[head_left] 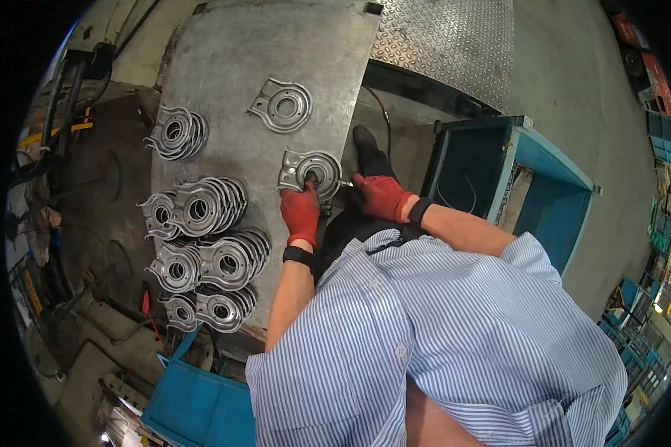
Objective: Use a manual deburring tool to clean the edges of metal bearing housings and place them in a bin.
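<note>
A stamped metal bracket, round with a large centre hole and a flat tab, is at the right edge of the metal table. My left hand, in a red glove, grips its near side, with a finger or thumb at the hole. My right hand, also red-gloved, is closed around a slim tool with a silvery tip. That tip meets the bracket's right rim; the rest of the tool is hidden in my fist. Another bracket of this shape lies flat farther up the table.
Several stacks of brackets line the table's left side, with a smaller stack farther back. A blue metal bin stands right of my right hand. Tread plate adjoins the table beyond. A blue cabinet is at lower left.
</note>
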`<state>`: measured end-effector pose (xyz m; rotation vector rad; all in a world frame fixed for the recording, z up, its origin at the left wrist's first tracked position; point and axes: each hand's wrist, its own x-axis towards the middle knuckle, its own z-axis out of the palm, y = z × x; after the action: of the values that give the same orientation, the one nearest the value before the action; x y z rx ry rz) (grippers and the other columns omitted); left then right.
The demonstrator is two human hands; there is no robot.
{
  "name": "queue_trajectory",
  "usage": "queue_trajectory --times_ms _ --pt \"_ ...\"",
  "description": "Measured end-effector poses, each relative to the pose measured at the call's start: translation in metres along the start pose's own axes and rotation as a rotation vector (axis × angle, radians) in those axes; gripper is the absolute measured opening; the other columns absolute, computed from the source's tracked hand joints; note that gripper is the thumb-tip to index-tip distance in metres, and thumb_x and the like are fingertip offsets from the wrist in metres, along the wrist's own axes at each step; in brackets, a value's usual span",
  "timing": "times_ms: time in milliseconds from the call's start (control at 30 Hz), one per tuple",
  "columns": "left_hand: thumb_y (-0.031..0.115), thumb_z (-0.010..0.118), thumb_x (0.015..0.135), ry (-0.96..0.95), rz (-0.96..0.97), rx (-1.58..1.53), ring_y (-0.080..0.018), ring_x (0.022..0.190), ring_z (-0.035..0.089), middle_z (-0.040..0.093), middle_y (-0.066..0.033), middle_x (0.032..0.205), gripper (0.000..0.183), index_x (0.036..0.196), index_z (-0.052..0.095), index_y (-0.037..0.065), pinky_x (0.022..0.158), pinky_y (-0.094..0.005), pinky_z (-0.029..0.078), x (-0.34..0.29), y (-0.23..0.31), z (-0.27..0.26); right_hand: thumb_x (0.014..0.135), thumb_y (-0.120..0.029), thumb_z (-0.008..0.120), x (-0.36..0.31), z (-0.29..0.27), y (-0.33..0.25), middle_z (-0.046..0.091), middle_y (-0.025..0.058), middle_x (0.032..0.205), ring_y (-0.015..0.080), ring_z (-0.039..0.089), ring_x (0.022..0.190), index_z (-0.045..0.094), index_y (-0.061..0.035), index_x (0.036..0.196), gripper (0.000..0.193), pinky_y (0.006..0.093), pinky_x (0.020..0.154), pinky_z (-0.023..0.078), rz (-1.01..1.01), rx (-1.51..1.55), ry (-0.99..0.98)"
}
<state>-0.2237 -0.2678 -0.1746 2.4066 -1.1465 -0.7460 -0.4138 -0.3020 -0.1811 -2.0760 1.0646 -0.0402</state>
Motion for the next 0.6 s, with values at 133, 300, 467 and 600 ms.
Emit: queue_trajectory --times_ms 133,300,467,600 --pt "0.032 0.06 0.08 0.029 0.053 -0.071 -0.04 0.092 0.056 0.057 -0.0248 0.098 0.041 0.101 0.054 -0.004 0.076 -0.0432 0.043 0.002 -0.008 0.005 0.076 -0.02 0.058 -0.001 -0.002 -0.001 0.059 0.0218 0.078 0.0392 0.057 0.076 0.047 -0.0001 0.1 0.032 0.0461 0.064 0.044 -0.009 0.002 0.003" --pt "0.033 0.06 0.08 -0.011 0.022 0.022 -0.0402 0.093 0.055 0.057 -0.0248 0.098 0.042 0.1 0.055 -0.003 0.078 -0.0429 0.044 0.004 -0.009 0.007 0.075 -0.02 0.058 -0.002 -0.001 0.004 0.06 0.0217 0.08 0.0395 0.057 0.078 0.048 0.0 0.1 0.033 0.0458 0.066 0.045 -0.005 0.018 -0.009" --pt "0.035 0.062 0.079 -0.001 -0.006 0.075 -0.0415 0.094 0.054 0.057 -0.0269 0.099 0.046 0.099 0.055 -0.005 0.078 -0.0438 0.043 0.006 -0.016 0.011 0.068 -0.017 0.062 -0.007 -0.007 0.005 0.061 0.0213 0.081 0.0387 0.059 0.079 0.048 -0.0016 0.099 0.038 0.0464 0.067 0.046 -0.024 0.018 -0.004" --pt "0.038 0.063 0.078 -0.037 -0.083 -0.004 -0.0422 0.096 0.053 0.056 -0.0274 0.101 0.052 0.101 0.052 -0.006 0.079 -0.0447 0.042 0.008 -0.01 0.007 0.068 -0.016 0.062 -0.005 -0.004 0.008 0.061 0.0208 0.082 0.0381 0.059 0.079 0.048 -0.0015 0.101 0.038 0.0462 0.068 0.046 0.012 -0.009 -0.101"
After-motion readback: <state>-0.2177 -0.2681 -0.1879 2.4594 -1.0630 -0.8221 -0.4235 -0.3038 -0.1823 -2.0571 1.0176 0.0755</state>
